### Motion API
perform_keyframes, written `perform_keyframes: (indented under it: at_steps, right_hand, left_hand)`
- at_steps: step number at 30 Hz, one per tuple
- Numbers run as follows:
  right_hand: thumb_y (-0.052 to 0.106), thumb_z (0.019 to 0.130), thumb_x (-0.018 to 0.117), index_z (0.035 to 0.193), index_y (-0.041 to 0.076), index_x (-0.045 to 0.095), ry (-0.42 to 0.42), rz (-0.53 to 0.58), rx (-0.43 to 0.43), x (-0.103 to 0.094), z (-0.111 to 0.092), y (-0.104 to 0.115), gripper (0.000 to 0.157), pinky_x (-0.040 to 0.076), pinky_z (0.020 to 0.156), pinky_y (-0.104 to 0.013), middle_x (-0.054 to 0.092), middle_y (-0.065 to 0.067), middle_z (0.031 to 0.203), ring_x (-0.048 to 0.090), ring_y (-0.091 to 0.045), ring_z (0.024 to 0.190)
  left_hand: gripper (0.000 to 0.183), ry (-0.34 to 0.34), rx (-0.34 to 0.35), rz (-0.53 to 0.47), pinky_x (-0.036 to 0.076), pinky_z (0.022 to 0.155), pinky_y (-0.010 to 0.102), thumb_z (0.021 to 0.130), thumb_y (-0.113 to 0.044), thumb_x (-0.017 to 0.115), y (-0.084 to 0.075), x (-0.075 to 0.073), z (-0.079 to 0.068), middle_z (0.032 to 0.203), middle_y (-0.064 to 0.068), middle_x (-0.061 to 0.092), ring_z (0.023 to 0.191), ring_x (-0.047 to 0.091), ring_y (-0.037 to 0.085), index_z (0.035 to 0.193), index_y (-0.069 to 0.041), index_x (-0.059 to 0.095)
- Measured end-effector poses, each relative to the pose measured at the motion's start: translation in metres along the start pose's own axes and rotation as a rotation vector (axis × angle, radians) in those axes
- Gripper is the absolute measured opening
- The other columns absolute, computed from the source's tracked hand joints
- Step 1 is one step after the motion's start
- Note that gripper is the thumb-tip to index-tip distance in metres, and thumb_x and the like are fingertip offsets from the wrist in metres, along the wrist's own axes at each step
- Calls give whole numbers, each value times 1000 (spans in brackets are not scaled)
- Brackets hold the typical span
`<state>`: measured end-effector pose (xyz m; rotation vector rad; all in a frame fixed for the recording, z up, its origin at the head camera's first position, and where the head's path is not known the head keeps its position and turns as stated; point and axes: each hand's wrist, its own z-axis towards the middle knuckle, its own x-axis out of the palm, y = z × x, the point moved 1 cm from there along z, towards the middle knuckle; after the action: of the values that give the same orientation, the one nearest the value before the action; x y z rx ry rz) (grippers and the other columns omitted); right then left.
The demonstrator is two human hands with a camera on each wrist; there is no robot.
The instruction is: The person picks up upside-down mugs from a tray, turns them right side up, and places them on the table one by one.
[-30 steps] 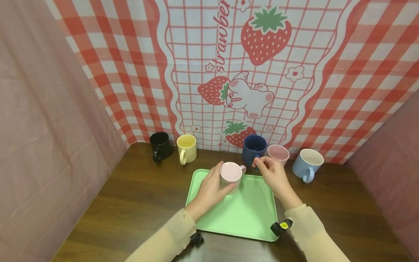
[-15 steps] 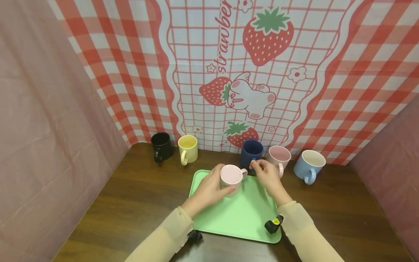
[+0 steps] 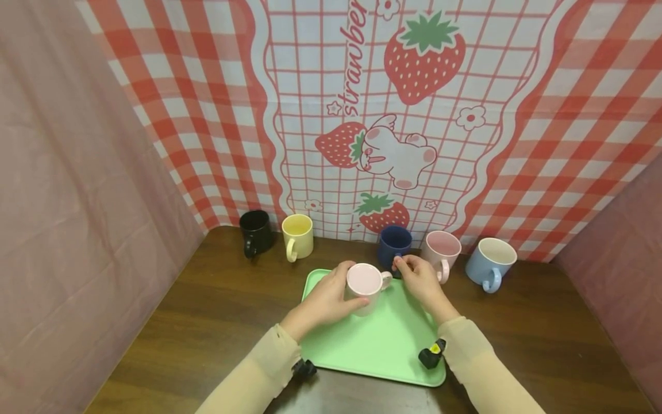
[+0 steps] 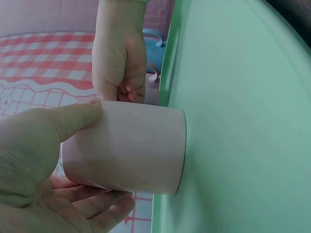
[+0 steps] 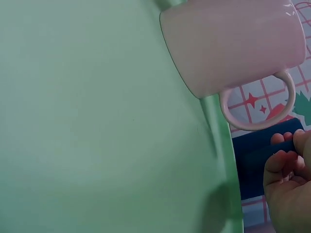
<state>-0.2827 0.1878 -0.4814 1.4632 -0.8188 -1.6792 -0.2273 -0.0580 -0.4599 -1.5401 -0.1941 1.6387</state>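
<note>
My left hand [image 3: 326, 296] grips a pale pink mug [image 3: 364, 280] from its left side, thumb in front and fingers behind. The mug is upright at the back of a light green tray [image 3: 377, 353], its handle pointing right. In the left wrist view, the mug's base [image 4: 177, 150] meets the tray. My right hand [image 3: 421, 282] pinches the handle of a dark blue mug [image 3: 395, 240], which stands upright just behind the tray's back rim. That handle is mostly covered by my fingers; the right wrist view shows them around it, beside the blue mug's wall [image 5: 250, 184].
Along the back of the brown table [image 3: 217, 310] stand a black mug [image 3: 257, 232] and a yellow mug [image 3: 298, 236] on the left. A second pink mug [image 3: 441, 250] and a light blue mug [image 3: 488, 261] are on the right. A checked strawberry cloth [image 3: 377, 149] hangs behind.
The right hand has drawn the dark blue mug forward and slightly left, away from the second pink mug, whose handle now shows. The left hand and its pale pink mug have come slightly nearer.
</note>
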Motion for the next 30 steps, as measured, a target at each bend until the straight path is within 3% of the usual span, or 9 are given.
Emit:
perform_keyframes:
  at_steps: [7,15,18,21,24,30]
  right_hand:
    - [34,104,57,91,6,70,49,-19,26,1,3,6,35,43,57,-25,64,-10,75,54,-15,64]
    - [38,104,57,91,6,71,81,-72,41,-2,8,4,37,43,56,-26,61,-5,69,54,-16,64]
    - [42,102,59,95,6,72,74,-127,40,-5,8,7,39,48,62,-28,68,-7,76,59,-15,67]
    - [43,101,60,104,4,70,72,-158,41,-9,5,11,41,52,72,-32,72,-10,91,66,-19,80]
    - [39,101,62,110,2,67,71,-184,-1,-14,0,13,38,52,78,-33,72,-12,100,67,-22,91]
    - [22,99,67,107,5,66,28,-218,-210,-23,-11,12,19,50,71,-25,68,-6,93,62,-15,80]
  left_hand:
    - [79,13,3,-15,50,98,39,86,-40,81,-1,-2,0,129,12,60,116,59,21,143,-4,41]
    - [80,53,-25,-16,50,99,38,86,-40,81,-1,-6,-1,131,11,59,118,59,20,145,-5,40]
    - [79,57,-21,-13,50,99,38,86,-40,81,0,-6,0,131,11,59,117,59,20,145,-6,40]
    - [78,62,-21,-11,50,98,38,86,-40,81,0,-6,-1,130,10,60,117,59,20,144,-6,41]
    - [78,70,-23,-13,50,99,38,86,-40,81,1,-6,-1,130,10,60,117,59,19,144,-6,41]
    - [78,77,-24,-13,49,100,38,86,-40,81,0,-7,-1,131,10,59,118,59,20,144,-6,41]
